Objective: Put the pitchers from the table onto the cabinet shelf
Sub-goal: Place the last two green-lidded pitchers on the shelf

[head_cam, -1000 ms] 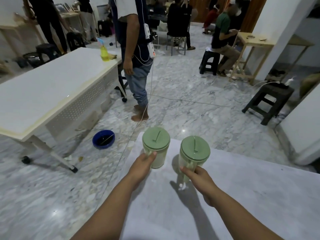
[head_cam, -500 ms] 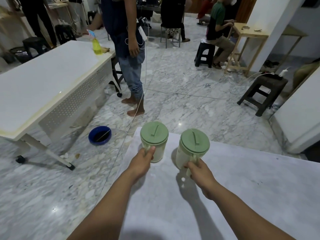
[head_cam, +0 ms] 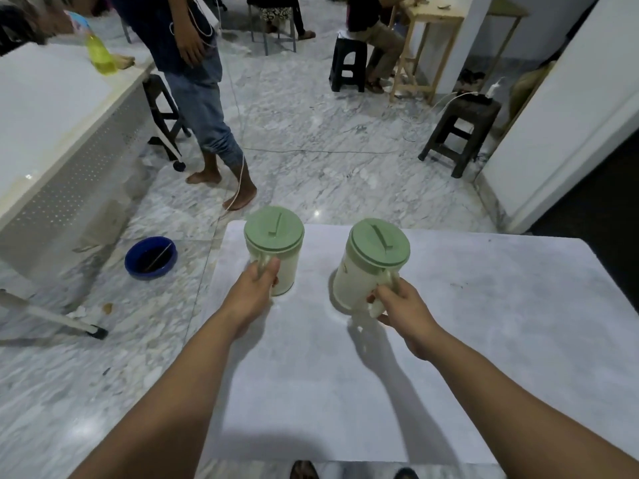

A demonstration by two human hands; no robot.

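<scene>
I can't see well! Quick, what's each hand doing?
Left hand: closed on the left pitcher's handle.
Right hand: closed on the right pitcher's handle.

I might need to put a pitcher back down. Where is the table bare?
Bare: the table right of the right pitcher, out to its right edge, and the near half around both forearms. Crowded: the far left corner, where the left hand and right hand grip the left pitcher and the right one.

A blue bowl (head_cam: 151, 258) sits on the floor. A yellow bottle (head_cam: 100, 57) stands on a white desk (head_cam: 52, 108). Dark stools (head_cam: 461, 127) stand around.
</scene>
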